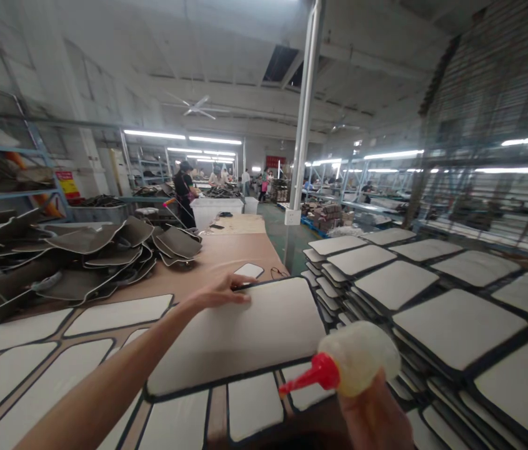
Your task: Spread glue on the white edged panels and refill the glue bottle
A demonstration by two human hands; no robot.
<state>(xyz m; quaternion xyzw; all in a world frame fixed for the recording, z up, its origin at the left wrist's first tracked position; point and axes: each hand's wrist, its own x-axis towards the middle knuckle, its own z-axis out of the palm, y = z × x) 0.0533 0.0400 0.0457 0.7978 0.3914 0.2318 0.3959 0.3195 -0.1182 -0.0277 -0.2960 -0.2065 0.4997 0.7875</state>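
Observation:
My left hand (226, 292) grips the far edge of a white panel with dark edging (245, 337), thumb on top and fingers behind the rim. The panel is tilted above the table, over other similar panels. In my right hand (373, 412) is a squeeze bottle (362, 356), translucent and yellowish, with a red nozzle. The bottle lies sideways, its tip pointing left over the panel's near right corner. Below, a smaller white panel (254, 406) rests on the brown tabletop (245, 247).
Stacks of white panels (395, 281) rise at the right. Grey-brown padded pieces (90, 256) are heaped at the left. A small white piece (249, 270) lies past my left hand. A white post (303, 119) stands beyond the table, and a person (184, 194) is farther back.

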